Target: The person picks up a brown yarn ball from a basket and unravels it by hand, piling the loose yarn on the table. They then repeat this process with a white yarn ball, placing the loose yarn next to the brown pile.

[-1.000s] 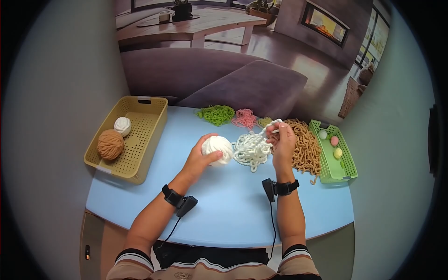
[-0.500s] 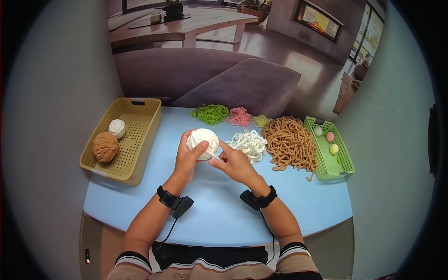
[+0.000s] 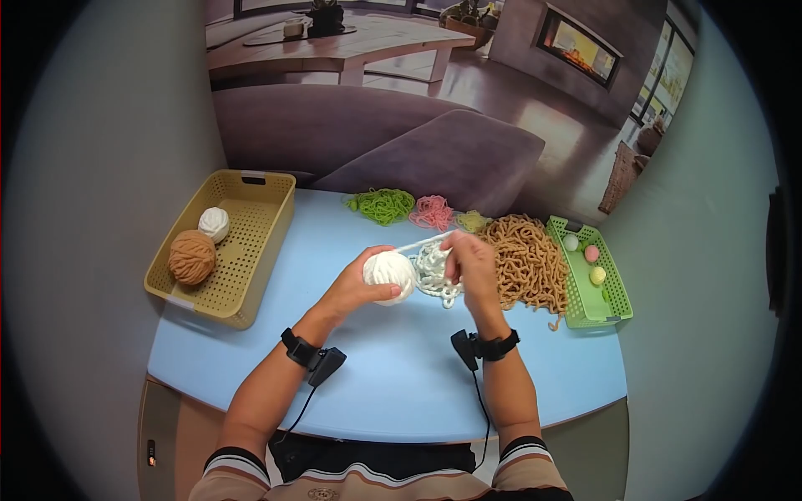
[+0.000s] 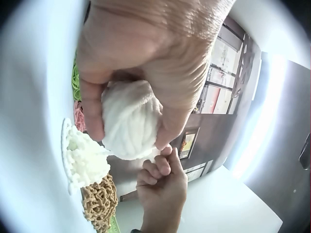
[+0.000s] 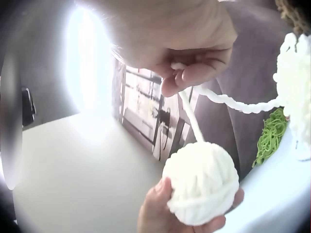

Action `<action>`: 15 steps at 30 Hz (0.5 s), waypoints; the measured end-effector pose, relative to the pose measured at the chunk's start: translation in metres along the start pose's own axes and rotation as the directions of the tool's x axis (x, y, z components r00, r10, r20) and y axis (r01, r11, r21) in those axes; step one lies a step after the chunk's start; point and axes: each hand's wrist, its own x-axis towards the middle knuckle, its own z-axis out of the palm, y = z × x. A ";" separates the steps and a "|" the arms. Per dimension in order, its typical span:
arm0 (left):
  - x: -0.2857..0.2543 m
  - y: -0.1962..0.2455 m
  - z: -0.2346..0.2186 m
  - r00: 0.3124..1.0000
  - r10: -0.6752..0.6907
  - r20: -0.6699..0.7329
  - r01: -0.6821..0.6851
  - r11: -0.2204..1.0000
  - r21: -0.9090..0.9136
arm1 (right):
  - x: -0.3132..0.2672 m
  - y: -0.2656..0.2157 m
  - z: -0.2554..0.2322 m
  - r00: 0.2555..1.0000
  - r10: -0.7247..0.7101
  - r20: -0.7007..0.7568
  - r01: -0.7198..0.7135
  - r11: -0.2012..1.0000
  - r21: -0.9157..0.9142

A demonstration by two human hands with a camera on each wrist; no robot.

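A white yarn ball (image 3: 389, 277) is gripped by my left hand (image 3: 352, 288), thumb on its near side. My right hand (image 3: 472, 268), to the right, pinches a white strand (image 3: 423, 243) that runs taut to the top of the ball. In the right wrist view the strand (image 5: 192, 116) rises from the ball (image 5: 201, 183) to the curled fingers of my right hand (image 5: 170, 36), and more yarn (image 5: 238, 104) leads from them to the loose heap. That white heap (image 3: 432, 271) lies on the table behind the hands, partly hidden by the right one.
A tan basket (image 3: 273, 237) at left holds a brown ball (image 3: 192, 257) and a smaller white ball (image 3: 214, 225). Green (image 3: 383, 205), pink (image 3: 433, 212) and yellow yarn (image 3: 472, 220) lie at the back, brown yarn (image 3: 528, 260) at right, beside a green basket (image 3: 599, 319) with small balls.
Since half a second ago, my right hand has moved from beside the ball up and to the right, drawing the strand out. The left hand with the ball has shifted slightly right in the head view.
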 end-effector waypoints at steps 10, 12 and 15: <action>0.002 0.000 -0.012 0.911 -0.010 -0.413 -0.095 0.968 -0.233 | 0.026 0.011 -0.059 0.848 -0.241 -0.473 0.294 0.955 0.042; 0.003 -0.002 -0.013 0.918 -0.001 -0.396 -0.093 0.972 -0.218 | 0.029 0.016 -0.051 0.880 -0.302 -0.366 0.317 0.948 -0.022; 0.004 -0.004 -0.010 0.942 -0.018 -0.336 -0.052 0.978 -0.200 | 0.029 0.032 -0.053 0.954 -0.282 -0.099 0.196 0.841 -0.503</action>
